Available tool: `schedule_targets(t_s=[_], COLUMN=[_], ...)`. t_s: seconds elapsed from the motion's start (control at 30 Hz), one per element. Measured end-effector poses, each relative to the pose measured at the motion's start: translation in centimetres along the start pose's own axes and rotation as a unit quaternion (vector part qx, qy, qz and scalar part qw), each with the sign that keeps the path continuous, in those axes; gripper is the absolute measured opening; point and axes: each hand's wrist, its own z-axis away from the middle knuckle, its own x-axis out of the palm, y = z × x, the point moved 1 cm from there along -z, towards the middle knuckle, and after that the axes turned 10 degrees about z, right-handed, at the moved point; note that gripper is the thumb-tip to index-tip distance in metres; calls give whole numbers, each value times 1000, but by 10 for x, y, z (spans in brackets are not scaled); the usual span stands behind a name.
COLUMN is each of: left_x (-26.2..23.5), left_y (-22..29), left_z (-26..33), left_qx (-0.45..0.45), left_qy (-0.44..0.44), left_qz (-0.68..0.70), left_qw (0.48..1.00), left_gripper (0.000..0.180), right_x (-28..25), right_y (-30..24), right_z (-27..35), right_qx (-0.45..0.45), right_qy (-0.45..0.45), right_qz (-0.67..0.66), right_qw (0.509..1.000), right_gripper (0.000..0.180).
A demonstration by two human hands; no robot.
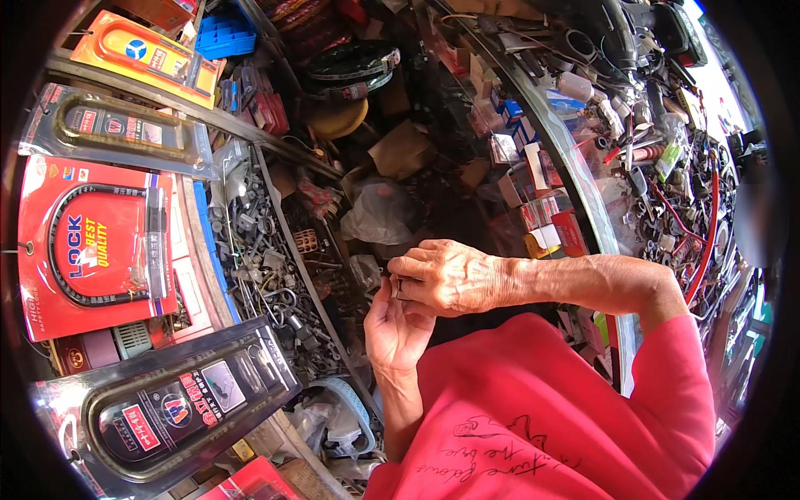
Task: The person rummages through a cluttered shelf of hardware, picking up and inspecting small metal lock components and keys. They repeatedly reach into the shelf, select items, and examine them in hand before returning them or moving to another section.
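In front of my chest my two hands meet, fingertips together. My right hand (457, 277) comes in from the right with its back up and its fingers curled down in a closed grip. Below it, my left hand (397, 332) is turned palm up, its fingers bent in and pressed against the right fingertips. Something small, with a dark and a pale metallic bit showing, is pinched between them. The fingers cover most of it, so its kind cannot be made out. A crumpled clear plastic bag (379, 215) lies just beyond the hands.
Packaged U-shaped locks (167, 408) and a red-carded cable lock (96, 242) line the left side. Beside them lies a tray of small metal parts (275, 287). A blue plastic basket (354, 417) sits lower left. At the right, small boxes (542, 171) stand behind a glass-edged counter (596, 208) heaped with hardware.
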Motion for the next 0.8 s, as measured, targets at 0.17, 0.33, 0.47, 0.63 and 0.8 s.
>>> schedule_targets(t_s=[0.17,0.33,0.47,0.63,0.8], left_x=[10,4,12,8,26], left_y=[-4,0,-2,3,-8], left_z=[-1,-1,-2,-4,-2], left_qx=[41,19,29,30,44], left_qy=[98,61,61,38,72], left_qz=[-84,-68,-99,-51,-105], left_qw=[991,996,993,997,991], left_gripper=[25,28,30,32,44], right_x=[-5,-3,0,-5,5], right_y=[2,9,13,3,6], right_z=[-1,2,3,-3,4], right_qx=[2,44,65,112,63], right_qy=[-49,-130,-109,-28,-72], right_qz=[-62,-95,-131,-181,-113], right_qw=[997,986,983,977,989], right_gripper=[24,22,22,23,24])
